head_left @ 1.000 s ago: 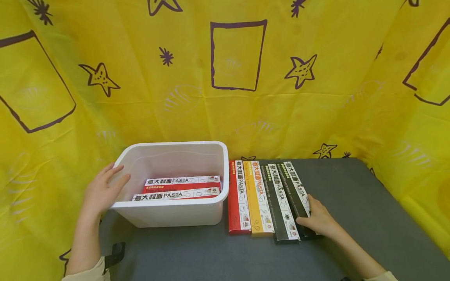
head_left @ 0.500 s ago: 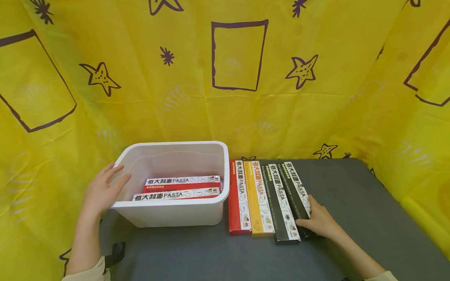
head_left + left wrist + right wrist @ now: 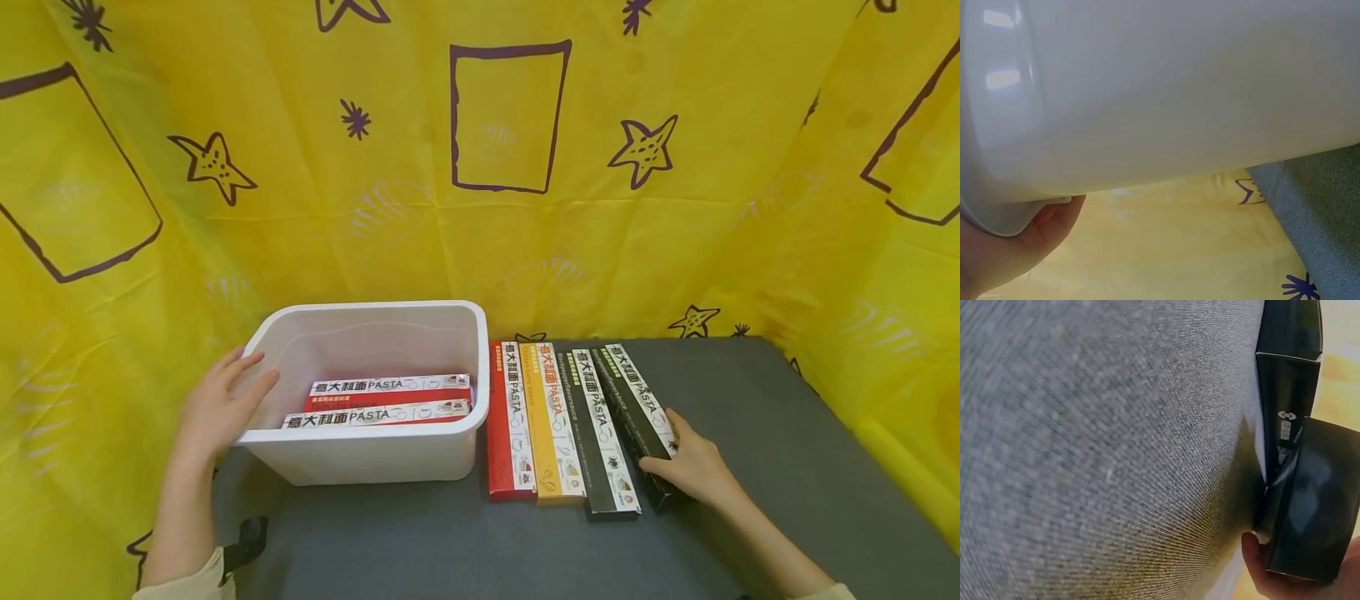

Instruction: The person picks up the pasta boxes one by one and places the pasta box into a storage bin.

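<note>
My left hand point(image 3: 216, 407) grips the left rim of a white plastic bin point(image 3: 375, 458); in the left wrist view a finger point(image 3: 1063, 222) curls beneath that rim. Two red pasta boxes point(image 3: 390, 414) lie inside the bin. On the right, my right hand point(image 3: 697, 465) holds the near end of the rightmost black pasta box point(image 3: 637, 404) between thumb and fingers. The right wrist view shows this held box's dark end point(image 3: 1319, 500) tilted, with the end of another black box point(image 3: 1288, 394) beyond it.
Beside the bin lie a red pasta box point(image 3: 502, 450), a yellow pasta box point(image 3: 547, 442) and another black pasta box point(image 3: 596, 450), side by side on the dark grey table point(image 3: 420, 542). Yellow patterned cloth point(image 3: 375, 233) hangs behind and at both sides.
The right hand has shifted slightly right and up with the rightmost black box, whose near end has swung away from its neighbour. The left hand and bin stay put.
</note>
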A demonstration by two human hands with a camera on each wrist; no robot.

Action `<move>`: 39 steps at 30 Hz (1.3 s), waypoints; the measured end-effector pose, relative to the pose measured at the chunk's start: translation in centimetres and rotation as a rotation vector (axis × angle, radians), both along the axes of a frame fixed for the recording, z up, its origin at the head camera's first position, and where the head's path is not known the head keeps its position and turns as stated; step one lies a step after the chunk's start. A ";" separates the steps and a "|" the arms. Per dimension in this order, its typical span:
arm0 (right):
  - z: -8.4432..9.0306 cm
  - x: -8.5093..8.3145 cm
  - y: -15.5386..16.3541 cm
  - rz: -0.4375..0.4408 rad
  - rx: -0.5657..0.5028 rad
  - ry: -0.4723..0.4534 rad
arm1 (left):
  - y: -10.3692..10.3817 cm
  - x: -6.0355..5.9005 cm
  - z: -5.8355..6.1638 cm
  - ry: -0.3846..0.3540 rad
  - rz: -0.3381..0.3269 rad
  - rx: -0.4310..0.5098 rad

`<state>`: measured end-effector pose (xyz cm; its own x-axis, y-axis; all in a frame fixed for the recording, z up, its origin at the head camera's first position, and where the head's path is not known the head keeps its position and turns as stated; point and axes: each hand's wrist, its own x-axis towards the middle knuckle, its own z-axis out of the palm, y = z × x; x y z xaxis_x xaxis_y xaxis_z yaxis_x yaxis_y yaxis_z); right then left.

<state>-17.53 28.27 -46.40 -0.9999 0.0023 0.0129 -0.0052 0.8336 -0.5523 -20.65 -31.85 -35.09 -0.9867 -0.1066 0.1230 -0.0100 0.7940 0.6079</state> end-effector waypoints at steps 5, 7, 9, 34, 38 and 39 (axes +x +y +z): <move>0.5 0.2 0.0 -0.010 0.003 0.008 | -0.1 0.0 0.0 -0.006 0.002 -0.001; 0.9 0.2 0.0 -0.012 0.002 0.016 | -0.1 0.0 0.0 -0.002 0.002 -0.003; 1.3 0.1 0.0 -0.010 0.003 0.028 | -0.1 0.0 0.0 0.004 0.001 -0.004; 7.0 0.4 -2.5 0.044 -0.075 0.044 | -0.3 0.1 -0.1 0.017 0.000 -0.009; 7.8 0.4 -3.2 0.062 -0.082 0.052 | -0.2 0.1 -0.1 0.016 -0.001 -0.009; 8.0 0.3 -3.3 0.064 -0.081 0.056 | -0.1 0.1 -0.1 0.015 0.000 -0.006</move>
